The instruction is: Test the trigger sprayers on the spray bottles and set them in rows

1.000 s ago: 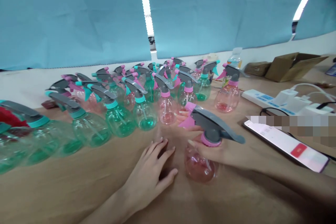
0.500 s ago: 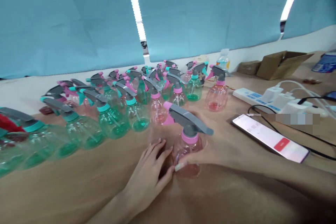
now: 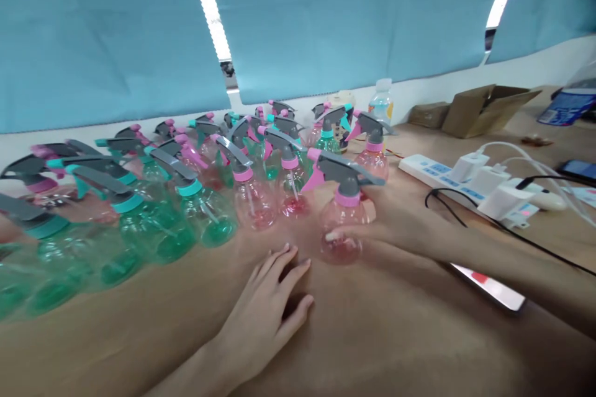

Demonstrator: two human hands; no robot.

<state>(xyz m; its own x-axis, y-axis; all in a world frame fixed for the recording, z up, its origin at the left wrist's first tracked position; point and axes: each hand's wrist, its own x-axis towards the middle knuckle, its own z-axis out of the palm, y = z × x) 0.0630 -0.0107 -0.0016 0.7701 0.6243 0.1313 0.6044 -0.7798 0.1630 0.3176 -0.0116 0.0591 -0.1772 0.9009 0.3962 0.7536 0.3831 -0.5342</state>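
My right hand (image 3: pixel 395 223) is wrapped round a pink spray bottle (image 3: pixel 342 223) with a grey trigger head, standing upright on the brown table (image 3: pixel 372 347). The bottle stands at the near right end of a crowd of several pink and green spray bottles (image 3: pixel 205 198). My left hand (image 3: pixel 267 313) rests flat on the table just in front of that bottle, fingers stretched out and holding nothing.
A white power strip (image 3: pixel 465 180) with chargers and black cables lies to the right. A phone (image 3: pixel 488 285) lies partly under my right forearm. Cardboard boxes (image 3: pixel 484 108) and a water bottle (image 3: pixel 380 99) stand at the back by the blue curtain.
My right hand has carried the pink bottle away from me to the end of the row of bottles. My left hand has stayed flat on the table.
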